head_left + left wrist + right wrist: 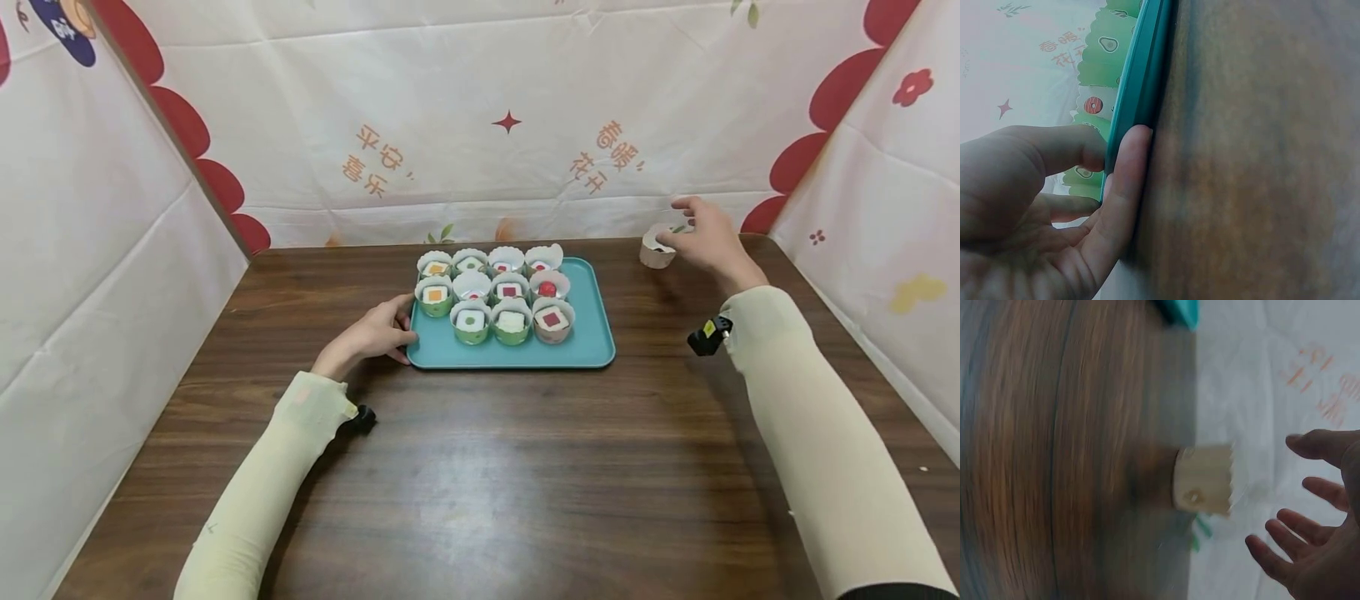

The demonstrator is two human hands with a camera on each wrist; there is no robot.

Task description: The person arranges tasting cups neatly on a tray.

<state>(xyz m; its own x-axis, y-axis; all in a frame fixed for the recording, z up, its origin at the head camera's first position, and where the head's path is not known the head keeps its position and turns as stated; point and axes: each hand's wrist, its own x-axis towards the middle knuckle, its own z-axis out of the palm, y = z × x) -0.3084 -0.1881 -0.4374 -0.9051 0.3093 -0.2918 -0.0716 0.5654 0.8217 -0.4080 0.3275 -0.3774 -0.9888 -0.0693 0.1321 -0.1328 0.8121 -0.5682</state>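
A teal tray (592, 337) sits mid-table, holding several small cakes in paper cups (510, 292). My left hand (403, 335) is at the tray's left edge. In the left wrist view my left hand (1119, 145) pinches the tray's rim (1141, 81), one finger on top and the thumb (1129, 175) along its outer side. A lone white paper cup (657, 248) stands at the far right near the back wall. My right hand (675, 223) hovers just over it. In the right wrist view the right hand (1285, 494) has its fingers spread, a gap away from the cup (1204, 478).
The dark wooden table (487, 483) is enclosed by white printed cloth walls (480, 125) at the back and on both sides. Small black cameras sit on each wrist (708, 333). The lone cup stands close to the back wall.
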